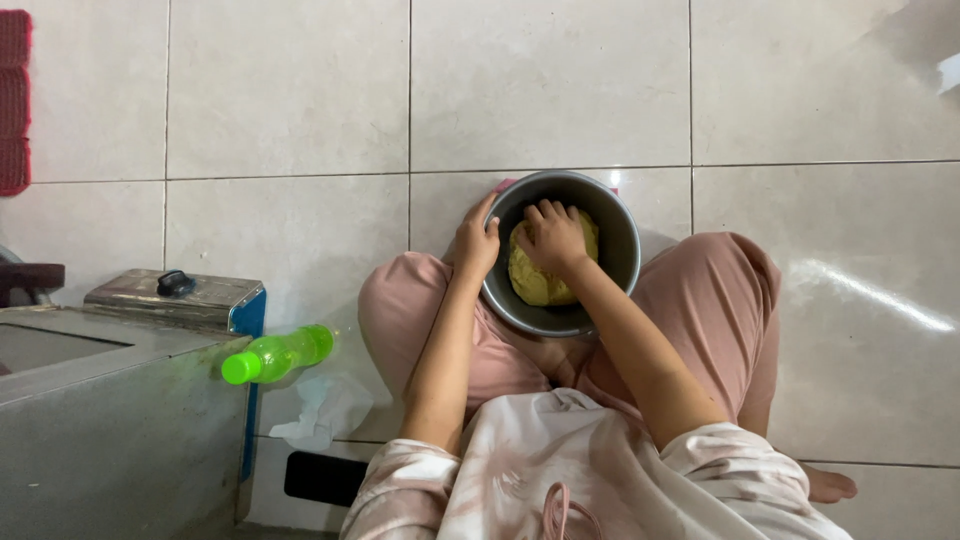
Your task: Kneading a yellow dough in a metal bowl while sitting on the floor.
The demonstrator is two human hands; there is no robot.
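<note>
While person sits cross-legged on tiled floor [300, 100], left hand [477, 243] grasps rim of metal bowl [622, 250], steadying it between knees; right hand [552, 237], fingers curled, presses into yellow dough [530, 282] inside bowl. Green bottle [277, 354] lies nearby.

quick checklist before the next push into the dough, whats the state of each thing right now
1. Bowl steadied: ok. The left hand grips the rim of the metal bowl, which sits between the legs on the tiled floor.
2. Working hand on the dough: ok. The right hand presses, knuckles down, on the yellow dough.
3. Dough inside the bowl: ok, none shows over the rim.
4. Pink thing under the bowl: cannot tell, only an edge peeks out.
5. Green bottle: ok, lying on its side, apart from the bowl.
6. Bottle cap closed: cannot tell.
</note>
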